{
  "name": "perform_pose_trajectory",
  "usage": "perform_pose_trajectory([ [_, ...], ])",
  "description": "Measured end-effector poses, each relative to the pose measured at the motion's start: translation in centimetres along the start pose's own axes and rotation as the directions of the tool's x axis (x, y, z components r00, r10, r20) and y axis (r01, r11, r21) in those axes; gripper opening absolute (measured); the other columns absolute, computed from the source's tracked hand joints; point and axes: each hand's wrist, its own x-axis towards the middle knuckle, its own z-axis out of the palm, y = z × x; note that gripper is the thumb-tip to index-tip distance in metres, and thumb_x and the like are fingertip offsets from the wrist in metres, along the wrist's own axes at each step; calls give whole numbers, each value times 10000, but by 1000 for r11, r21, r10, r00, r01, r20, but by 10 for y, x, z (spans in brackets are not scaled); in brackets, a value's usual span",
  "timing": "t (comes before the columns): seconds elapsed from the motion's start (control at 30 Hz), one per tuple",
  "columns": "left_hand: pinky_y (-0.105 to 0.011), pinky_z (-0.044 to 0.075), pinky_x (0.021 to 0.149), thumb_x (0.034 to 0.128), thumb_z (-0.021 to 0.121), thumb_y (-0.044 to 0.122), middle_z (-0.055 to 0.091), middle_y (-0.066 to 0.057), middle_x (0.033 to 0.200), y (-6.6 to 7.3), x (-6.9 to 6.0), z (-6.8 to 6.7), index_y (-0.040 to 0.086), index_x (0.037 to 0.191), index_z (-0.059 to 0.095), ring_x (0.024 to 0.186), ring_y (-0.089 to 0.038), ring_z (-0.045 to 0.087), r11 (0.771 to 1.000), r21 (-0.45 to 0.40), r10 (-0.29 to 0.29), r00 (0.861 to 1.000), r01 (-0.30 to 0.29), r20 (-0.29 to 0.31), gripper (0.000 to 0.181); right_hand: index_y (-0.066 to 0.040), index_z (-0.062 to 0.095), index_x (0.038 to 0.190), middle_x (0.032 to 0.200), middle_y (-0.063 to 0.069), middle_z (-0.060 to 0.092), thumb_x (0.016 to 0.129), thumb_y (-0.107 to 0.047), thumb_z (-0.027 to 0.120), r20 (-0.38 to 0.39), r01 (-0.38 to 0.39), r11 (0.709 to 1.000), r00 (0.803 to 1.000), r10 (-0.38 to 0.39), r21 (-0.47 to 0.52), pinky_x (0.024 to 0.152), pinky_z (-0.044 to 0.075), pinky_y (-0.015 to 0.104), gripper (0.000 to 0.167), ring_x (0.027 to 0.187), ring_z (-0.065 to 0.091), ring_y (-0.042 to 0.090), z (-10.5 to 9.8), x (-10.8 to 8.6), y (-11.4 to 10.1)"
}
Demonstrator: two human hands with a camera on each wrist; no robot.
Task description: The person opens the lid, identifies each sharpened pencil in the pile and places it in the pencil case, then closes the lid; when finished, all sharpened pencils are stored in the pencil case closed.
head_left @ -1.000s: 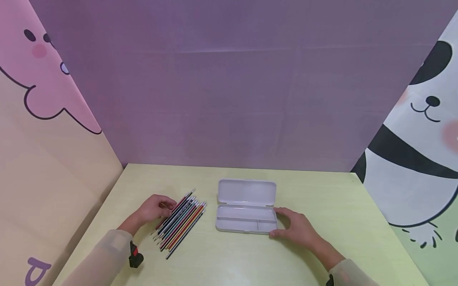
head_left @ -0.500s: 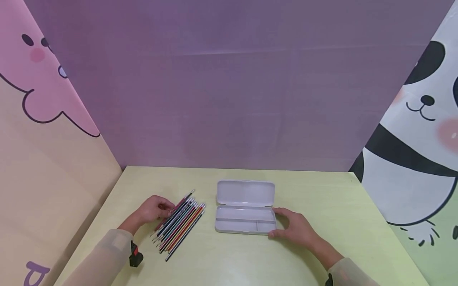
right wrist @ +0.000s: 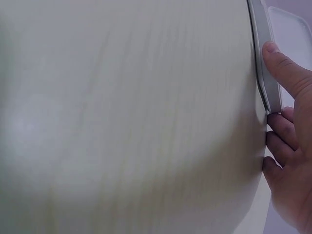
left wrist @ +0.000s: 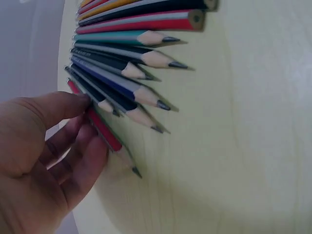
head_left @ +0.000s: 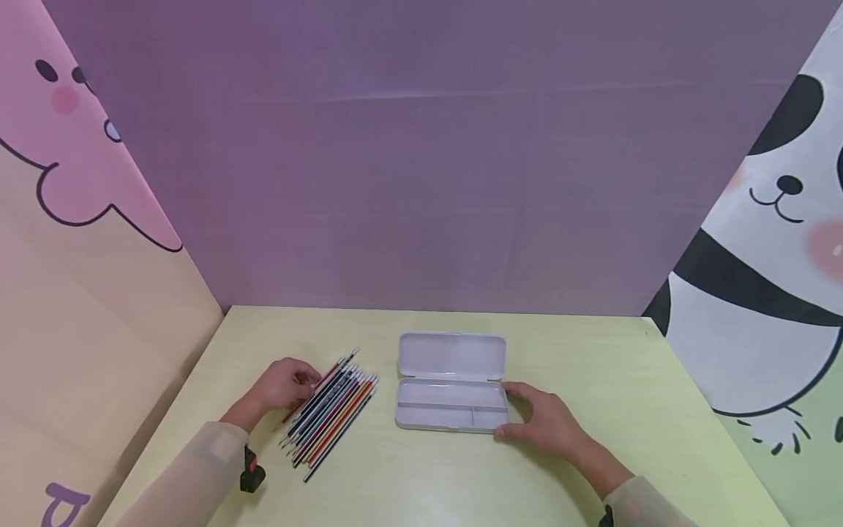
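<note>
A row of several pencils [head_left: 336,417] lies slanted on the table, most points toward the person. At the row's left edge my left hand [head_left: 283,384] pinches a red pencil [left wrist: 105,127] between thumb and fingers; its sharpened tip is near the tabletop. Right of the pencils lies a white pencil case [head_left: 435,416] with its lid [head_left: 452,355] laid back. Its divided compartments hold nothing. My right hand [head_left: 549,421] grips the case's right end, thumb at the front corner and fingers at the back. In the right wrist view the thumb presses the case's edge [right wrist: 265,58].
The pale wooden table [head_left: 593,366] meets a purple backdrop [head_left: 435,183] at its far edge. Printed panels stand at both sides, one with a panda [head_left: 777,293]. A black device [head_left: 252,472] is strapped at the left wrist.
The red pencil under my left hand has shifted slightly away from the row's lower end. The right hand and the case stay in place; the head view has tilted a little.
</note>
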Motion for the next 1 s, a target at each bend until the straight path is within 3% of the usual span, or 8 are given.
perform_pose_trajectory([
  [0.2,-346,519,699,869,727,54,686,1,842,13,0,2,49,1028,775,739,-150,566,980,198,-9,999,19,-51,166,-103,611,1395,1342,145,678,661,-554,916,2,30,996,1000,-30,-78,1029,484,577,914,1246,621,406,-6,2,-3],
  [0.33,-383,547,740,854,714,39,708,-18,863,17,0,2,44,1002,779,756,-155,589,971,239,-6,998,20,-61,161,-99,617,1383,1315,145,694,653,-560,918,25,33,992,999,-31,-121,986,508,572,913,1190,650,408,-11,5,-7],
  [0.5,-349,541,690,861,723,42,728,-36,897,19,0,-1,31,1017,784,773,-164,607,975,221,-4,998,19,-68,168,-120,616,1382,1312,121,700,647,-584,910,59,20,988,998,-11,-151,951,524,560,918,1154,669,388,-13,8,-10],
  [0.7,-306,467,592,894,711,67,669,-21,860,25,0,-6,44,1062,766,694,-169,537,987,157,38,997,-26,-70,178,-138,621,1381,1293,114,711,633,-607,906,40,17,986,999,-11,-165,921,534,552,928,1123,683,378,-11,8,-7],
  [0.8,-306,452,556,912,692,65,653,-11,864,32,0,-5,58,1097,764,656,-164,522,994,100,53,997,-47,-60,199,-144,619,1387,1297,114,710,637,-620,897,29,19,985,999,-14,-170,921,535,550,931,1122,685,380,-9,7,-4],
  [1.0,-287,477,607,932,701,77,644,14,862,58,5,6,80,1111,776,732,-161,543,991,33,129,992,-129,-10,194,-149,619,1390,1295,134,706,637,-623,895,27,16,986,1000,-12,-165,929,530,565,932,1129,680,397,-6,5,-2],
])
